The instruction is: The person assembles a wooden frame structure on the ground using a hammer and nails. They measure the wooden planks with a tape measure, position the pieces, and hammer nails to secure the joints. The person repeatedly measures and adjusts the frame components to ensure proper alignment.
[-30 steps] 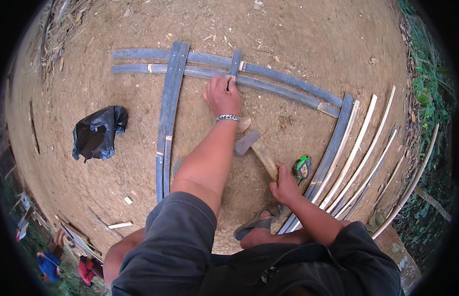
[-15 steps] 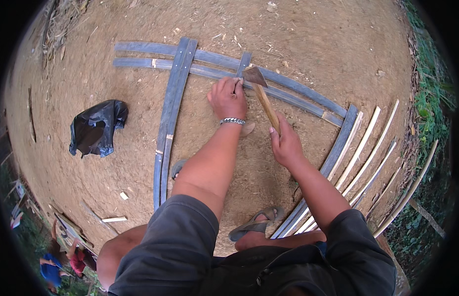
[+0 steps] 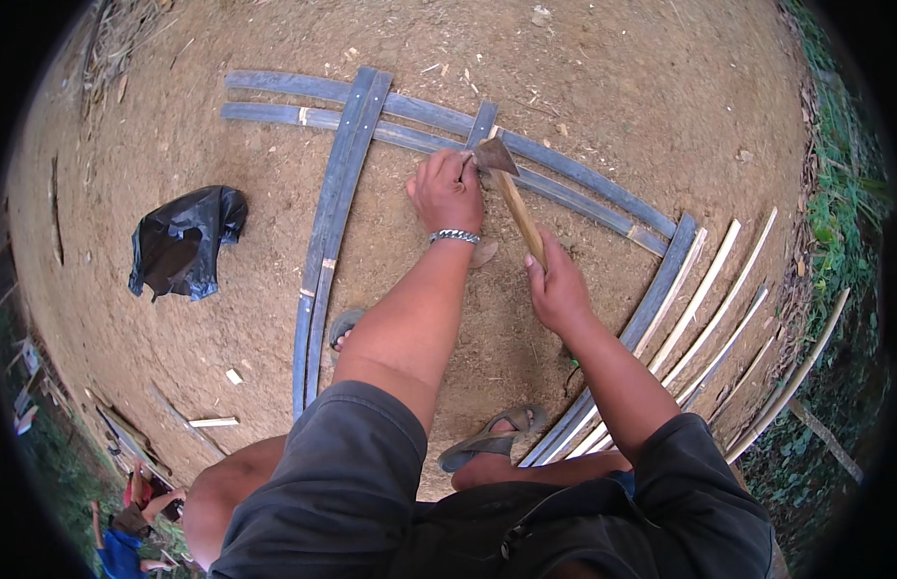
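Note:
My right hand is closed round the wooden handle of a hatchet. Its dark metal head is right beside the fingertips of my left hand. That hand is pinched at the near long slat, where a short cross slat meets it; what the fingers hold is too small to make out. A second long slat runs behind, nearly parallel. At the left, a pair of dark slats lies across both long ones. Another dark slat lies along the right side.
Several pale split strips lie on the dirt at the right, with a curved pole beyond. A black plastic bag sits at the left. My sandalled foot is between the slats. Other people are at the far lower left.
The hatchet head has come slightly nearer to me, close to my left fingertips. Both hands keep their grip in almost the same place. The view has shifted a little.

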Action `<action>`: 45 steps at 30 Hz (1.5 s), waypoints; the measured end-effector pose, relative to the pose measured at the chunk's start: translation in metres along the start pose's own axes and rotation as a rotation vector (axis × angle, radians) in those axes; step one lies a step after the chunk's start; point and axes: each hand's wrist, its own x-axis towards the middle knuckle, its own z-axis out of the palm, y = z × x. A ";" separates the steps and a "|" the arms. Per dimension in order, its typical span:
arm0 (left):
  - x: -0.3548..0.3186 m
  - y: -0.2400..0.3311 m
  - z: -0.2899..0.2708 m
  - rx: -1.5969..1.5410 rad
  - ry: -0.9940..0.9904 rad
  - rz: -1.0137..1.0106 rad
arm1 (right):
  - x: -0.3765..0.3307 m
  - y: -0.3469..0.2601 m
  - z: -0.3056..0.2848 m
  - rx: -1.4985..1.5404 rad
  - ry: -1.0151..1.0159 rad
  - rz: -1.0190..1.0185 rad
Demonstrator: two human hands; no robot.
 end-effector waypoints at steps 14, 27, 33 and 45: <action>0.001 0.000 0.003 0.023 0.027 0.039 | 0.012 -0.003 -0.016 -0.069 0.044 -0.093; 0.001 -0.001 0.002 0.036 0.005 0.026 | 0.020 -0.004 -0.022 -0.107 -0.061 -0.002; 0.001 -0.003 0.003 0.014 0.000 0.013 | 0.016 0.001 -0.018 -0.043 0.052 -0.139; 0.001 0.001 0.002 0.043 -0.030 0.010 | 0.017 0.001 -0.022 -0.088 0.003 -0.067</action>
